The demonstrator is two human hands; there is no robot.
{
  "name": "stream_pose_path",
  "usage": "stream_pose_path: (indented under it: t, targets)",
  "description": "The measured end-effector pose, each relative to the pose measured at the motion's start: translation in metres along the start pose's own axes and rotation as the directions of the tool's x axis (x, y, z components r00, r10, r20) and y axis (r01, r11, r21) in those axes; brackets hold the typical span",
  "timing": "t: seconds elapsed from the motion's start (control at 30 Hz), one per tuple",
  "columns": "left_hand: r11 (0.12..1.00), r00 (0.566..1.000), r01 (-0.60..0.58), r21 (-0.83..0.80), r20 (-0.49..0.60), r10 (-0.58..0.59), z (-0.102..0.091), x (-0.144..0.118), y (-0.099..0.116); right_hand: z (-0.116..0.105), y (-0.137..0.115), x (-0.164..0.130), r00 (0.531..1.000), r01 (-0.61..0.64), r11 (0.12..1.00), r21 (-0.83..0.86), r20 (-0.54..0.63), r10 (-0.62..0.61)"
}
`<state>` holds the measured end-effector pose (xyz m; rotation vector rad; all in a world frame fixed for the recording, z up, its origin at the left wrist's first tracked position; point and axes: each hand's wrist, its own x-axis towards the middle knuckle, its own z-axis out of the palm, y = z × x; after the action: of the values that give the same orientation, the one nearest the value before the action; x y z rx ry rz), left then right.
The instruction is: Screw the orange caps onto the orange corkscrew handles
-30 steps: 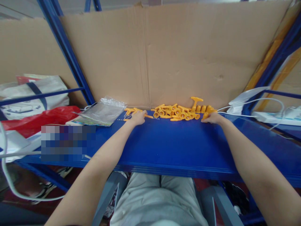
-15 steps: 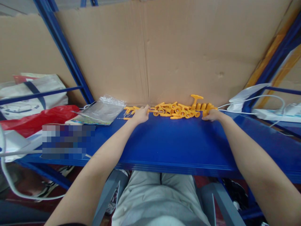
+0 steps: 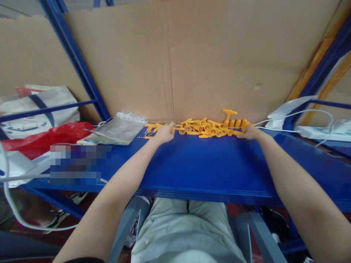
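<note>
A warehouse or small workshop storeroom: a blue metal shelf (image 3: 197, 171) on a blue rack frame (image 3: 74, 58) serves as a workbench, backed with flattened cardboard (image 3: 219, 54). Bags (image 3: 41, 109), a plastic pouch (image 3: 117, 128) and white cables (image 3: 301, 117) clutter its ends, and a heap of identical yellow plastic parts (image 3: 205, 128) lies at the back.

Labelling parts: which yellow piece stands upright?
The T-handled yellow piece at the pile's right end, against the cardboard; the other pieces lie flat.

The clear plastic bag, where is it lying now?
In the head view the clear plastic bag lies on the blue shelf, against the cardboard, just left of the left hand.
</note>
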<state>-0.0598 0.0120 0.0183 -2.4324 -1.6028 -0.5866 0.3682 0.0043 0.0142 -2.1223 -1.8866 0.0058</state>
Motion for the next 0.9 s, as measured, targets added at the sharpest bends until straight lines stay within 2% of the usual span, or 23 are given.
stream_pose_path:
  t: [0.1, 0.17, 0.27, 0.33, 0.4, 0.47, 0.53, 0.63, 0.73, 0.9]
  targets:
    - [1.000, 1.000, -0.008, -0.014, -0.027, 0.008, 0.001, 0.001, -0.001, -0.005, -0.003, -0.005, 0.988, -0.074, 0.987, -0.140, 0.123, 0.092]
    - [1.000, 0.999, -0.021, -0.023, -0.047, 0.020, 0.002, 0.001, -0.002, -0.009, -0.006, -0.009, 0.992, -0.091, 0.985, -0.145, 0.072, 0.103]
    - [0.998, 0.996, -0.044, -0.042, -0.079, 0.041, 0.004, 0.002, -0.003, -0.015, -0.012, -0.011, 0.989, -0.133, 0.984, -0.115, -0.073, 0.125]
    - [0.997, 0.994, -0.059, -0.047, -0.098, 0.054, 0.005, 0.003, -0.003, -0.016, -0.020, -0.011, 0.982, -0.112, 0.991, -0.078, -0.160, 0.098]
    - [0.996, 0.991, -0.077, -0.050, -0.117, 0.070, 0.006, 0.003, -0.002, -0.014, -0.033, -0.010, 0.970, 0.013, 1.000, -0.015, -0.244, -0.016]
    - [0.994, 0.987, -0.094, -0.062, -0.135, 0.085, 0.005, 0.003, 0.000, -0.009, -0.050, -0.011, 0.924, 0.214, 0.976, 0.029, -0.330, -0.193]
    - [0.992, 0.985, -0.102, -0.075, -0.144, 0.090, 0.003, 0.002, 0.003, -0.002, -0.070, -0.014, 0.876, 0.378, 0.925, 0.038, -0.339, -0.344]
    - [0.990, 0.986, -0.108, -0.089, -0.138, 0.096, 0.001, 0.000, 0.010, 0.007, -0.094, -0.021, 0.797, 0.538, 0.843, 0.028, -0.341, -0.498]
    - [0.987, 0.984, -0.129, -0.096, -0.134, 0.116, -0.001, -0.001, 0.015, 0.013, -0.106, -0.027, 0.741, 0.613, 0.790, 0.003, -0.349, -0.573]
    - [0.985, 0.983, -0.149, -0.088, -0.124, 0.138, -0.003, -0.001, 0.020, 0.014, -0.107, -0.029, 0.716, 0.641, 0.768, -0.010, -0.352, -0.603]
